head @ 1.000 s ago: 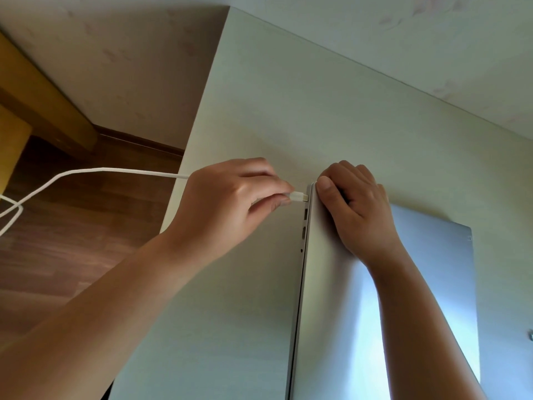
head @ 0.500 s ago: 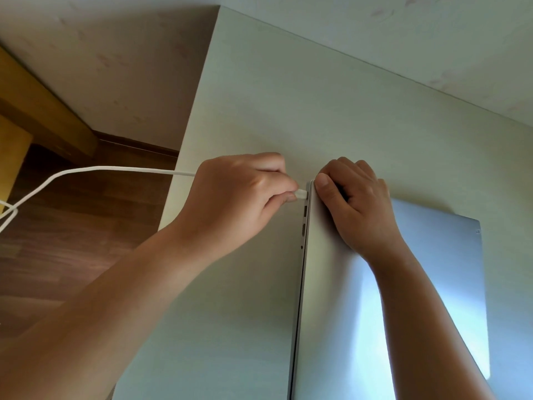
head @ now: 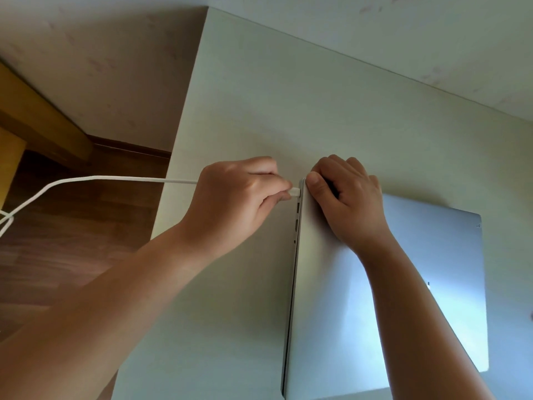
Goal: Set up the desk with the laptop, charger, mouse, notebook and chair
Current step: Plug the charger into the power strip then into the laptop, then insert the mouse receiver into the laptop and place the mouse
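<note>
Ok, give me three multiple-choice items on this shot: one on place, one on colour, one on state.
1. Where does the right hand rest?
A on the laptop's far left corner
B on the floor
C on the cable

2. What colour is the cable?
A black
B white
C red

3. How is the laptop?
A open
B upright
C shut, flat on the desk

Key: 1 A, its fingers curl over that corner; 2 B, white from floor side to the left hand; 3 C, only the lid shows.
</note>
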